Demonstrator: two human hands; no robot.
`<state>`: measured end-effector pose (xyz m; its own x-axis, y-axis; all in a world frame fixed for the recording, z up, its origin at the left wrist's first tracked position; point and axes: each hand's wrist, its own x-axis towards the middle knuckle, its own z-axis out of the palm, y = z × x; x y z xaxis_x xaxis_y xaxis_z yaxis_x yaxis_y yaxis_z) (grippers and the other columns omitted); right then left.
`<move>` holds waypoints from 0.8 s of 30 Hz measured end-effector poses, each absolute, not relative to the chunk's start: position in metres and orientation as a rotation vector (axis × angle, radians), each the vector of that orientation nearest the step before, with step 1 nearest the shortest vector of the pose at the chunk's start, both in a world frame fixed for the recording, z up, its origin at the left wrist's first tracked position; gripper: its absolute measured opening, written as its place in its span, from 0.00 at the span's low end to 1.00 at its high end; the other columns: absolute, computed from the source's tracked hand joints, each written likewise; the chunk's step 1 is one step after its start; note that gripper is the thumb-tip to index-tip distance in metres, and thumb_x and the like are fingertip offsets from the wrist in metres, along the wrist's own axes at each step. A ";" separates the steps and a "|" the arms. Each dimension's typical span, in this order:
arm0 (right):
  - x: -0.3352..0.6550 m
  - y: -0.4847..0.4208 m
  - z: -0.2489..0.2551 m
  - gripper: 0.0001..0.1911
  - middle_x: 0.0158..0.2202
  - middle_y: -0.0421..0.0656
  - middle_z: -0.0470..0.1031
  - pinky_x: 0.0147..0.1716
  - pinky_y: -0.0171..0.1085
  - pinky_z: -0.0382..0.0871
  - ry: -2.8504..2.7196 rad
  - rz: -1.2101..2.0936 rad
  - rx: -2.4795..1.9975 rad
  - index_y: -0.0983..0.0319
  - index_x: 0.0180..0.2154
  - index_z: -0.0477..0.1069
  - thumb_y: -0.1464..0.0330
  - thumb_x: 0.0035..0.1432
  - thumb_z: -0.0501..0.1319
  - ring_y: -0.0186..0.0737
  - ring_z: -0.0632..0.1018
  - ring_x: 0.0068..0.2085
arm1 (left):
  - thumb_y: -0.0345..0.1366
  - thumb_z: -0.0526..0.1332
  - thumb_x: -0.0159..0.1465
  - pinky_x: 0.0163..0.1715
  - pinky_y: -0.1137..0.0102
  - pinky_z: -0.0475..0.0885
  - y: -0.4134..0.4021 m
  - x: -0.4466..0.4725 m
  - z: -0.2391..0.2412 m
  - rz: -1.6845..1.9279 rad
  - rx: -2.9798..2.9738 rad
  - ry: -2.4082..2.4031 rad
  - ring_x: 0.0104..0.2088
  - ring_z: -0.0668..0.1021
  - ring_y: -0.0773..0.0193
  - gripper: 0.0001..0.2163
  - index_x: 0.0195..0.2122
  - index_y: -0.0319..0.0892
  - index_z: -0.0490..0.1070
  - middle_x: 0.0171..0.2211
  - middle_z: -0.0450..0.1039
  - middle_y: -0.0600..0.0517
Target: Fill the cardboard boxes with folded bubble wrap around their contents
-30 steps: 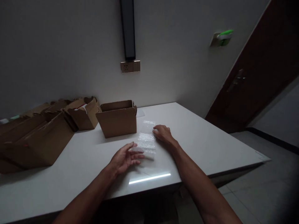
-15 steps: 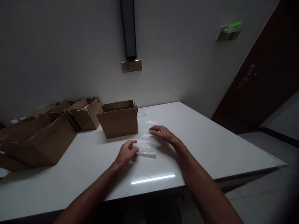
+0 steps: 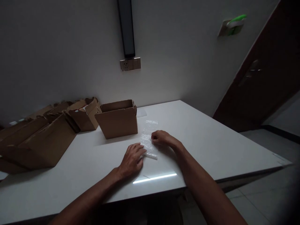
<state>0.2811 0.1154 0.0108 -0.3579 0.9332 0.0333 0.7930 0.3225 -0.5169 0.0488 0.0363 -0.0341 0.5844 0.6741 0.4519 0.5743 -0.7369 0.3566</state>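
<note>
A strip of clear bubble wrap (image 3: 149,134) lies on the white table (image 3: 211,140), just right of an open cardboard box (image 3: 117,120). My left hand (image 3: 132,159) rests on the near end of the wrap, fingers curled over its edge. My right hand (image 3: 161,138) sits on the wrap's right side with the fingers bent down, pressing or pinching it. What lies under the wrap, if anything, is hidden.
Several more open cardboard boxes (image 3: 42,137) crowd the table's left side, one holding something white (image 3: 83,109). A wall socket (image 3: 130,64) and a dark vertical strip are on the wall behind. A brown door (image 3: 264,72) stands to the right, past the table's edge.
My left hand has moved forward onto the near end of the bubble wrap. My right hand has drawn back toward me along the wrap and curled its fingers.
</note>
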 end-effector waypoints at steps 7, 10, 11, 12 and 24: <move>0.280 0.117 0.013 0.05 0.32 0.45 0.80 0.33 0.38 0.65 -2.233 0.590 -1.584 0.60 0.30 0.78 0.71 0.47 0.65 0.43 0.76 0.33 | 0.21 0.55 0.59 0.51 0.57 0.67 0.041 0.058 -0.039 0.949 2.676 1.100 0.47 0.75 0.55 0.15 0.43 0.42 0.73 0.45 0.76 0.45; 0.280 0.100 0.028 0.10 0.38 0.47 0.80 0.37 0.39 0.69 -2.222 0.596 -1.501 0.61 0.38 0.78 0.65 0.53 0.65 0.44 0.77 0.37 | 0.22 0.53 0.60 0.50 0.58 0.67 0.039 0.059 -0.039 0.999 2.675 1.096 0.46 0.75 0.55 0.13 0.41 0.41 0.72 0.43 0.76 0.45; 0.280 0.090 0.031 0.13 0.42 0.47 0.80 0.39 0.40 0.70 -2.231 0.608 -1.454 0.61 0.41 0.77 0.62 0.55 0.64 0.44 0.78 0.40 | 0.22 0.53 0.60 0.49 0.58 0.68 0.039 0.058 -0.038 1.012 2.674 1.090 0.45 0.75 0.55 0.13 0.40 0.41 0.72 0.42 0.77 0.45; 0.278 0.077 0.033 0.16 0.45 0.47 0.79 0.41 0.40 0.71 -2.247 0.626 -1.402 0.60 0.45 0.76 0.60 0.57 0.63 0.44 0.78 0.42 | 0.22 0.53 0.60 0.48 0.59 0.68 0.039 0.058 -0.038 1.022 2.673 1.081 0.43 0.75 0.55 0.12 0.39 0.40 0.72 0.40 0.77 0.45; 0.257 -0.020 -0.015 0.12 0.38 0.44 0.80 0.41 0.42 0.71 -2.006 0.690 -1.328 0.60 0.41 0.75 0.65 0.61 0.55 0.44 0.79 0.40 | 0.27 0.56 0.58 0.41 0.65 0.71 0.001 0.042 -0.026 1.016 2.372 1.124 0.36 0.76 0.60 0.21 0.54 0.41 0.69 0.39 0.78 0.48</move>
